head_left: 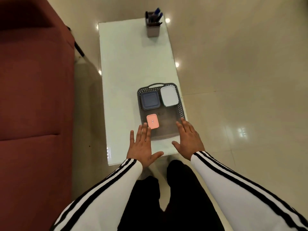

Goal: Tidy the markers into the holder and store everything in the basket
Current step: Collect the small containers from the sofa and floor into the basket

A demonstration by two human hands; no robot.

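Status from my end: markers (157,15) look sorted. Several, blue caps up, all standing in the grey holder (153,30); no loose ones in view. So part 1 reads as done.

Part 2 not done. Holder sits at the far end of the table (130,64), well apart from the basket (181,106), which is at the near end, right side, close to the table edge. Basket already has 3 lidded boxes: blue box (150,100) far-left, pale box (169,98) far-right, small pink box (152,121) near-left. Near-right quarter of the basket floor is bare; my guess is that's the slot for the holder.

Hands:
- left hand (143,145): flat, fingers straight and spread, gripping nothing. Fingertips just beside the pink box, at the basket's near-left corner.
- right hand (188,139): same, flat and spread, nothing in it, lying over the basket's near-right corner.
- Can't tell whether either palm touches the basket or hovers above it.
- Thumbs point inward, w/ the basket's near wall btwn the two hands.

Holder vs hands: straight ahead, beyond the basket, and I judge it out of reach as the arms sit now.

Judgement: what's left is to fetch the holder upright w/ markers in it and set it in the basket. Risk: tall, w/ markers poking out the top, so it could tip if grabbed high.
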